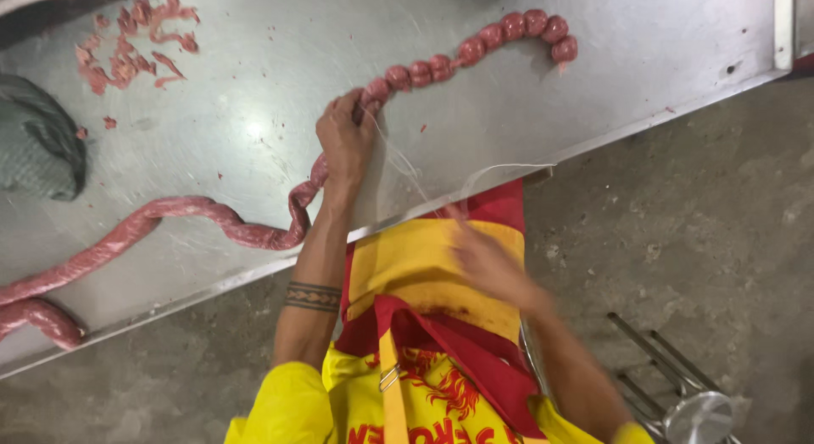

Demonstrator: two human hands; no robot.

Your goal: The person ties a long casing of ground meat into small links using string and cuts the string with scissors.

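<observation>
A long pink sausage rope [170,213] lies across the steel table [254,88]. Its far end is tied into several small round links [475,45]. My left hand [343,139] is closed around the sausage where the links meet the untied part. A thin white string [407,168] runs from that spot toward my right hand [483,262], which is blurred in front of my red and yellow apron, below the table edge, with the string pulled taut in its fingers.
Scraps of pink meat [127,45] lie at the table's far left. A grey-green cloth or bag [38,143] sits at the left edge. A metal stool or rack [687,393] stands on the concrete floor at lower right.
</observation>
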